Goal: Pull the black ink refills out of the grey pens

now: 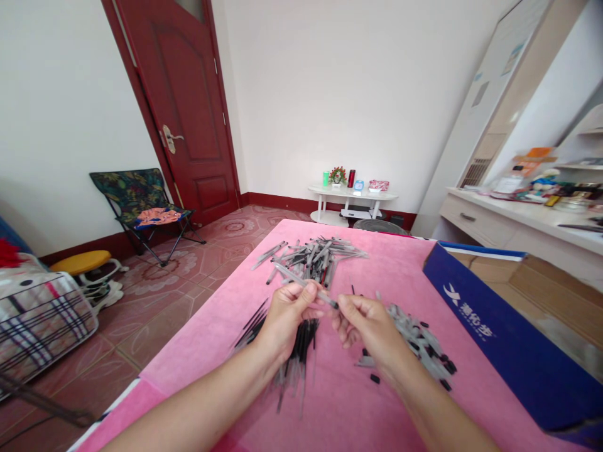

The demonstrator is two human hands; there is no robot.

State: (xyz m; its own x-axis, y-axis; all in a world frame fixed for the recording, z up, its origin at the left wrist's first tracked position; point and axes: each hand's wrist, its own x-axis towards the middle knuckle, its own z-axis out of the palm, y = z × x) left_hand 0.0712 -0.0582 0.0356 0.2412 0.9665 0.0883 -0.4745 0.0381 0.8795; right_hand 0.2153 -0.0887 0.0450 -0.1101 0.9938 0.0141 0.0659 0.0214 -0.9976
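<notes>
Between my hands is a pen (288,273) with a translucent barrel and a dark end, slanting down to the right. My left hand (286,314) is closed around its barrel. At the dark end, the thumb and fingers of my right hand (365,319) are pinched together on the pen. Beyond them lies a heap of similar pens (313,254). Thin dark refills (301,358) are spread under and beside my left wrist, partly hidden by it. To the right of my right hand sits a pile of clear caps and small black pieces (424,342).
A pink cloth (198,358) covers the table. On its right side stands an open blue cardboard box (490,326). Past the table are a low white stand (325,191), a folding chair (151,213), a yellow stool (82,260) and a white dresser (494,216).
</notes>
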